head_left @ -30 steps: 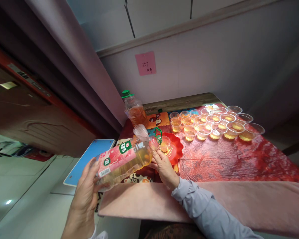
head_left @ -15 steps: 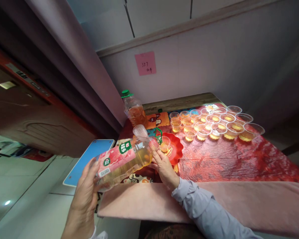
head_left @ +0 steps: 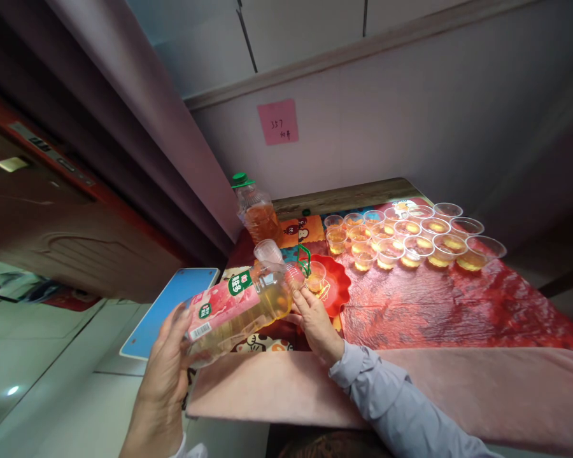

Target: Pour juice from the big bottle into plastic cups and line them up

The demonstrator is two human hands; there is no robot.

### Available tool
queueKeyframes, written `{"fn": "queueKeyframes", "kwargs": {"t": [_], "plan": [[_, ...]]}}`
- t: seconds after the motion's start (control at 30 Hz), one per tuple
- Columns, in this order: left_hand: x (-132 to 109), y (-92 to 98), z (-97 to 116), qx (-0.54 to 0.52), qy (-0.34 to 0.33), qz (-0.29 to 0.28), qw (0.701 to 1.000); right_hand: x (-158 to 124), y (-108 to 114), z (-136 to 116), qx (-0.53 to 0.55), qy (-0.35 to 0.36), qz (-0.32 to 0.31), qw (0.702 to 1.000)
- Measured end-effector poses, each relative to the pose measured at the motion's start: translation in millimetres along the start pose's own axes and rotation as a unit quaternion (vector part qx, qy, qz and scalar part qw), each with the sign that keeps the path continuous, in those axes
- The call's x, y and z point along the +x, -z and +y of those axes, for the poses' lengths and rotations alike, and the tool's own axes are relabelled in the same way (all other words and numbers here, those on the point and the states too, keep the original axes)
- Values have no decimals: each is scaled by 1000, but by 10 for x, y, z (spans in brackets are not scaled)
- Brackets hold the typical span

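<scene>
My left hand [head_left: 165, 369] is wrapped round the base of a large juice bottle [head_left: 239, 305] with a pink and green label. The bottle leans to the right, its neck over a red scalloped plate [head_left: 341, 289]. My right hand [head_left: 315, 318] is closed on the bottle's neck end, close to a green handle loop [head_left: 304, 259]. On the plate stands a clear plastic cup [head_left: 316, 275] with some pale juice inside, partly behind the bottle and fingers. A stack of clear cups [head_left: 268, 251] lies just behind the bottle.
Rows of clear cups with yellow juice [head_left: 390, 253] cover the table's back right. A second bottle [head_left: 258, 213] with a green cap stands at the back left. A green cap [head_left: 306, 212] lies near the wall. A blue board [head_left: 172, 305] is left of the table.
Almost nothing differs. Both hands and the tilted bottle hold the same place, and the view has shifted very slightly.
</scene>
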State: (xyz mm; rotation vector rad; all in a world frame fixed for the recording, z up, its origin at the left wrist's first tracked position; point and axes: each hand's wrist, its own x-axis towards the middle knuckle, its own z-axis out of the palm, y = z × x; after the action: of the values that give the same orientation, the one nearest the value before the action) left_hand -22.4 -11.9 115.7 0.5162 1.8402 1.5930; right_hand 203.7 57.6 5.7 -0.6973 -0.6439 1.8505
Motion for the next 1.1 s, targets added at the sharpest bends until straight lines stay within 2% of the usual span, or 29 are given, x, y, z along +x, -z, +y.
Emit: {"fn": "queueKeyframes", "kwargs": {"t": [0.2,0.37,0.47,0.6,0.73,0.87,1.1], "plan": [[121,-4,-247,-112,21,-12,993,-53,-7,-16,3,30,-9,1000],[119,-64,-475,-189,54,-49,979,-130,12,-72,-45,52,21,997],[123,-128,-602,-228,79,-79,967,-182,23,-183,-71,88,15,994],[195,-246,-792,-272,87,-75,956,-225,28,-336,-137,133,7,982],[265,-367,-959,-302,96,-87,944,-251,-8,-386,-187,175,2,967],[225,-423,-1056,-329,87,-101,935,-296,-82,-394,-234,200,8,951],[146,-388,-1129,-354,91,-128,922,-351,-164,-395,-309,208,-10,928]]}}
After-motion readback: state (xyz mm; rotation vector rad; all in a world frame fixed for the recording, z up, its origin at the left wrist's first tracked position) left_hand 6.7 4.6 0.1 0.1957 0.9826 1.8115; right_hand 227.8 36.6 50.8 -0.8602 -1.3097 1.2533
